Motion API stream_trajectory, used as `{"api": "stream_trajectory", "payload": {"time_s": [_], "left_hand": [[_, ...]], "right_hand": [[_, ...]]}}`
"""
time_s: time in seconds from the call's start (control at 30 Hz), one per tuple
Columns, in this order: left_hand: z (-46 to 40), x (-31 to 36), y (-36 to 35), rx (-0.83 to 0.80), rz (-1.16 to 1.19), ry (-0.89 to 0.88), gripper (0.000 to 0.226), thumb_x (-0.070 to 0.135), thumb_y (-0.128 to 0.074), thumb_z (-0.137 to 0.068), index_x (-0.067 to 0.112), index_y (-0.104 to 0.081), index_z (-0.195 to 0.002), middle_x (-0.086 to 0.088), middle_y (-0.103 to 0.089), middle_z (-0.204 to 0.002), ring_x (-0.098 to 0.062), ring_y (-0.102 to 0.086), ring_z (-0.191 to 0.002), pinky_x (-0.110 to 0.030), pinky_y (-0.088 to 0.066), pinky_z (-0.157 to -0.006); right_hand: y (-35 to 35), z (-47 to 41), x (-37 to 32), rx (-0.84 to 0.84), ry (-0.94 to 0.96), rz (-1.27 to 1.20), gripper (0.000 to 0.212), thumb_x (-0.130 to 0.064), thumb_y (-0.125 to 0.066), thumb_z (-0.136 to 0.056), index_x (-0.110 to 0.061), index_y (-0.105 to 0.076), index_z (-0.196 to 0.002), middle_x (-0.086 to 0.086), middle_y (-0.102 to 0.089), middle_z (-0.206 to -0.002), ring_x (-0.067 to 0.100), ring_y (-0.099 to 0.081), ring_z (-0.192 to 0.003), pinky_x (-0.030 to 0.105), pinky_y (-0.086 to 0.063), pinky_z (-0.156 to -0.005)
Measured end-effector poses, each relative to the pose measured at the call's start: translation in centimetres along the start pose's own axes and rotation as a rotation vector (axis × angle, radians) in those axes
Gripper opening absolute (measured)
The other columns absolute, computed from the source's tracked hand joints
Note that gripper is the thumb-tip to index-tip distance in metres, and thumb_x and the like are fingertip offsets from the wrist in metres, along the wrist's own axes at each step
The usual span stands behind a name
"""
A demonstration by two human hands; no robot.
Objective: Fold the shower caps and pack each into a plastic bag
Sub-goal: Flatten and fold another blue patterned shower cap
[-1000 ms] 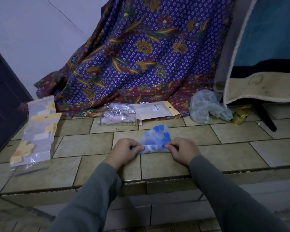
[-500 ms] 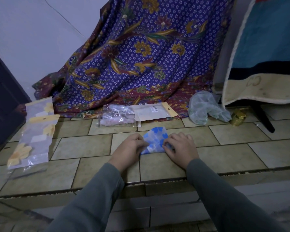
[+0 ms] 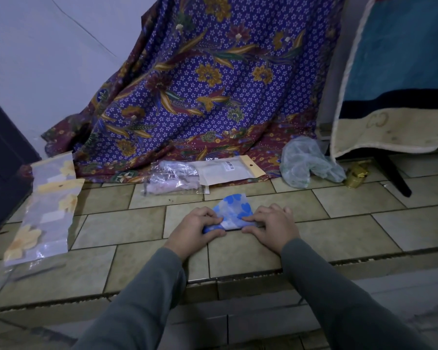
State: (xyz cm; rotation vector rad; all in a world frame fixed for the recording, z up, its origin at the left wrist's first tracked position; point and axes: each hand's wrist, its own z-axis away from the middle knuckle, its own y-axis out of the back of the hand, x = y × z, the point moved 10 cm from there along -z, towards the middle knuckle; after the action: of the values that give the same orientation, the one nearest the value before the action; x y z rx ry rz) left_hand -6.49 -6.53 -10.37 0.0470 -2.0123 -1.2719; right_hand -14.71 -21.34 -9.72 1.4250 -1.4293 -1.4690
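I read this as the folding step: my left hand (image 3: 196, 229) and right hand (image 3: 271, 227) both press on the blue-flowered shower cap (image 3: 234, 210), which lies flat on the tiled floor (image 3: 116, 226) between them. Each hand is clamped on an end of the cap's near edge, fingertips on top and thumbs tucked against the fold, so the near strip looks doubled over (how many layers, I cannot tell). The rest of the cap fans out beyond my knuckles, away from me, as a rounded flap.

Next, I judge, the flap has to be brought down toward my wrists or the ends folded inward until the cap is narrow enough for a bag. That calls for holding the crease with one hand while the other lifts thin, slippery film.

The plastic bags (image 3: 180, 179) lie farther out past my fingertips, well apart from the cap. Another shower cap (image 3: 306, 162), pale and crumpled, sits beyond my right hand.
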Motion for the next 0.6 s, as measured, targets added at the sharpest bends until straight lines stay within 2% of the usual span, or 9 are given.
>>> {"api": "stream_trajectory", "payload": {"time_s": [0.13, 0.23, 0.37, 0.43, 0.5, 0.6], "left_hand": [[0.6, 0.4, 0.0, 0.039, -0.021, -0.041, 0.036, 0.041, -0.068, -0.084, 0.020, -0.071, -0.112, 0.010, -0.057, -0.102, -0.006, -0.049, -0.098, -0.021, -0.040, -0.090], [1.9, 1.2, 0.1, 0.087, -0.021, -0.084, 0.040, 0.051, -0.056, -0.085, 0.021, -0.073, -0.106, 0.008, -0.056, -0.095, -0.006, -0.047, -0.090, -0.015, -0.038, -0.084], [3.2, 1.2, 0.2, 0.140, 0.010, -0.081, 0.041, 0.054, -0.053, -0.085, 0.022, -0.075, -0.100, 0.012, -0.055, -0.089, -0.004, -0.049, -0.086, -0.010, -0.037, -0.079], [3.0, 0.6, 0.4, 0.143, 0.044, -0.007, 0.046, 0.058, -0.049, -0.084, 0.021, -0.076, -0.092, 0.013, -0.058, -0.086, -0.005, -0.050, -0.085, -0.015, -0.039, -0.079], [2.4, 0.2, 0.5, 0.136, 0.010, 0.074, 0.049, 0.063, -0.043, -0.082, 0.025, -0.074, -0.087, 0.014, -0.062, -0.086, -0.008, -0.050, -0.086, -0.027, -0.039, -0.081], [1.5, -0.3, 0.7, 0.082, -0.170, 0.222, 0.036, 0.059, -0.045, -0.088, 0.034, -0.071, -0.091, 0.014, -0.065, -0.094, -0.012, -0.046, -0.095, -0.034, -0.026, -0.082]], "right_hand": [[0.1, 0.3, -0.1, 0.046, 0.023, -0.010, 0.033, -0.059, -0.050, -0.087, -0.045, -0.064, -0.113, -0.017, -0.061, -0.102, 0.009, -0.046, -0.095, 0.033, -0.027, -0.084], [0.4, 1.1, -0.4, 0.119, 0.065, -0.034, 0.031, -0.060, -0.050, -0.085, -0.042, -0.071, -0.099, -0.016, -0.064, -0.089, 0.012, -0.050, -0.085, 0.034, -0.026, -0.078], [1.0, 2.5, -0.6, 0.232, 0.096, -0.082, 0.042, -0.061, -0.039, -0.081, -0.037, -0.073, -0.079, -0.016, -0.064, -0.074, 0.014, -0.054, -0.071, 0.034, -0.028, -0.071], [1.0, 2.2, -0.6, 0.187, 0.058, -0.076, 0.038, -0.057, -0.041, -0.086, -0.036, -0.072, -0.083, -0.014, -0.065, -0.080, 0.014, -0.054, -0.078, 0.034, -0.025, -0.074], [0.6, 1.5, -0.5, 0.096, -0.002, -0.080, 0.029, -0.051, -0.046, -0.092, -0.035, -0.071, -0.092, -0.013, -0.066, -0.090, 0.012, -0.054, -0.089, 0.033, -0.023, -0.080], [0.2, 0.4, 0.0, 0.010, -0.092, -0.105, 0.029, -0.049, -0.046, -0.093, -0.034, -0.070, -0.100, -0.013, -0.068, -0.102, 0.011, -0.054, -0.097, 0.032, -0.023, -0.085]]}}
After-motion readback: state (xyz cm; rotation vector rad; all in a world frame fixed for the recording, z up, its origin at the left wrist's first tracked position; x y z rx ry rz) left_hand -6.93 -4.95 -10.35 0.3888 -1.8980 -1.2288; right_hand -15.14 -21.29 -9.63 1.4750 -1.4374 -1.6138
